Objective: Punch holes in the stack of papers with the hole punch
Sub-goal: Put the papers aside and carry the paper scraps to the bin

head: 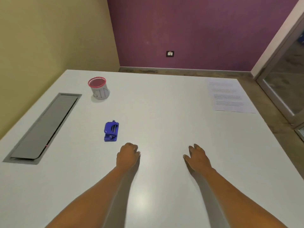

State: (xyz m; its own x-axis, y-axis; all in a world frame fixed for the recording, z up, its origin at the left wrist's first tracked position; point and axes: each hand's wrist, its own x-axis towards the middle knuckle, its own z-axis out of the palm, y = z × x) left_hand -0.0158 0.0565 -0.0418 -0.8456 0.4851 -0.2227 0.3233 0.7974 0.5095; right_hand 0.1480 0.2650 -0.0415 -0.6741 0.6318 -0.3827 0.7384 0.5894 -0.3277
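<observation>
A small blue hole punch (111, 131) sits on the white table (161, 119), left of centre. A stack of printed white papers (229, 96) lies flat near the table's far right corner. My left hand (128, 155) rests on the table just to the right of and nearer than the punch, fingers curled, holding nothing. My right hand (198, 157) rests on the table farther right, fingers loosely apart, also holding nothing. Both hands are far from the papers.
A white mesh cup with a red rim (99, 88) stands at the back left. A grey cable hatch (44, 127) is set into the table's left side. Yellow and purple walls lie beyond, a glass door at the right.
</observation>
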